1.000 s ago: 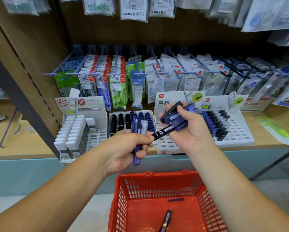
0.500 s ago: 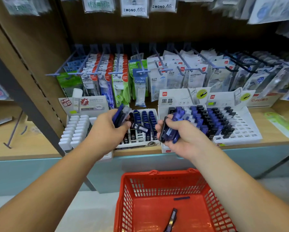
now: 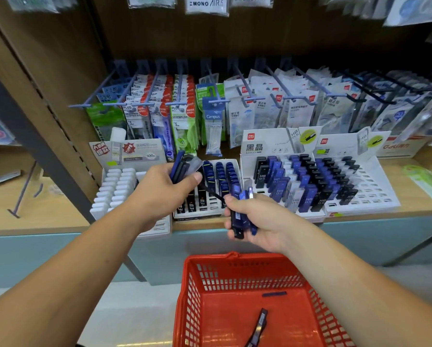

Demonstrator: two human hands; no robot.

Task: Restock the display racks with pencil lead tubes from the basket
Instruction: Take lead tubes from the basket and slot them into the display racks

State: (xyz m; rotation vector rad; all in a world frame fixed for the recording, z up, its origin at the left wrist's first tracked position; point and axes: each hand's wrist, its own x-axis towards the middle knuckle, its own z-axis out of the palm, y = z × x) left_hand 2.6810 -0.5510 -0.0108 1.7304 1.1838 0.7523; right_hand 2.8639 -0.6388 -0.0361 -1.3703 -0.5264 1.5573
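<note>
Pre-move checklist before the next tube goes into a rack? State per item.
1. Grip of left hand on mixed tubes: ok.
2. Grip of right hand on blue tubes: ok.
3. A free hand for placing: not ok, both full.
4. Empty slots in right-hand rack: ok, front rows bare.
5. Tube type matches rack: cannot tell, labels blurred.
6. Stock in basket: ok, dark tube and blue tube lie inside.
</note>
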